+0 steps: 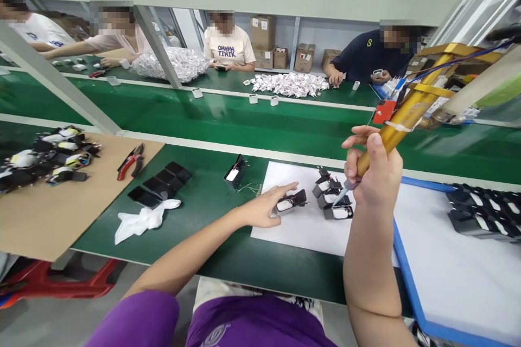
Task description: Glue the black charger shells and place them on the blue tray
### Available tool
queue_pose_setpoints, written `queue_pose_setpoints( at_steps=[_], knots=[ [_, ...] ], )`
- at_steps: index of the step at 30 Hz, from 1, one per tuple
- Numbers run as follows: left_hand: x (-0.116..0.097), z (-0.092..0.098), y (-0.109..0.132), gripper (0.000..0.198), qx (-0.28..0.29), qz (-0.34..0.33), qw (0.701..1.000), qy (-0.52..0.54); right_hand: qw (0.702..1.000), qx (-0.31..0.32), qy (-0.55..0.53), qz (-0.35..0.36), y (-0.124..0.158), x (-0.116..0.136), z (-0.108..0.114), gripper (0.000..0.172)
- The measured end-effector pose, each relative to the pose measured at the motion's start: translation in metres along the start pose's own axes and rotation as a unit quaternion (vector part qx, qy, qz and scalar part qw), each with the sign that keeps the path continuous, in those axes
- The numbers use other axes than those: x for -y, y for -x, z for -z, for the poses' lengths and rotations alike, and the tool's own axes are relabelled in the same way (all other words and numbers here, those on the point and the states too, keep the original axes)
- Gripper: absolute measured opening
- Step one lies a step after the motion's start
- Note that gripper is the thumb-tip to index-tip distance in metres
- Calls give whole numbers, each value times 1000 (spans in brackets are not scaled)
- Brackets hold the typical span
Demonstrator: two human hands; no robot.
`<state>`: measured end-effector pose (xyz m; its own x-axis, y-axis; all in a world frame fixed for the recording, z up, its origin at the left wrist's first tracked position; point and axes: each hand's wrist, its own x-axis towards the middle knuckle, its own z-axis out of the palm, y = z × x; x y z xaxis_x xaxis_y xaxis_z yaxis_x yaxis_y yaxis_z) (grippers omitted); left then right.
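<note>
My left hand [264, 207] lies at the white sheet's left part, its thumb and fingers around a small black plug housing [285, 204] with a white block inside. In my right hand [376, 165] is a gold, tube-shaped glue dispenser [401, 119], its fingers wrapped round the lower end. The tapered nozzle [343, 194] points down at a group of similar black housings [338, 211], which stand close together on the white sheet [280, 173]. Whether the tip touches one I cannot tell. A further black housing [235, 172] with thin wires stands on the green table.
Left are black covers [163, 181], a crumpled white cloth [142, 220], red-handled pliers [132, 161] and heaped wired parts [52, 154] on cardboard [40, 222]. A blue-rimmed tray [411, 282] with rows of housings [484, 211] is right. Several co-workers sit beyond the green conveyor [228, 124].
</note>
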<state>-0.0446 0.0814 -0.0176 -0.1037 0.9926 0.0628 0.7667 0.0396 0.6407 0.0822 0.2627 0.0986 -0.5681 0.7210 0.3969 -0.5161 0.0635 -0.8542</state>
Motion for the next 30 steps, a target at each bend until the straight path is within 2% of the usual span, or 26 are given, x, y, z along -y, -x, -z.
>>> queue_pose_setpoints(
  at_steps=[3,6,8,12,14,17,20,23,27,30],
  knots=[
    [-17,-13,-1,73,-37,-19,988,-147,1000,-1,5,-3,1,1,0,29],
    [-26,-22,-6,60,-46,16,975,-216,1000,-1,9,-4,1,1,0,32],
    [-24,-26,-6,59,-64,39,978,-196,1000,-1,10,-5,0,1,0,33],
    [-6,-28,4,57,-138,36,987,-74,1000,0,11,-3,0,1,1,33],
    [1,-29,9,55,-171,57,983,-30,1000,1,8,-3,0,1,0,32],
    [2,-32,10,43,-171,121,978,-16,1000,4,-1,-5,2,2,-2,30],
    [-9,-33,7,36,-138,179,974,-32,1000,5,-5,-8,3,3,-4,26],
    [-30,-35,3,40,-120,197,973,-24,1000,13,-1,-7,5,4,-5,24],
    [-60,-38,-4,36,-151,177,972,20,999,37,-11,-3,7,5,-7,29],
    [-74,-36,-12,33,-174,160,970,61,999,41,-15,-3,10,6,-9,30]
  ],
)
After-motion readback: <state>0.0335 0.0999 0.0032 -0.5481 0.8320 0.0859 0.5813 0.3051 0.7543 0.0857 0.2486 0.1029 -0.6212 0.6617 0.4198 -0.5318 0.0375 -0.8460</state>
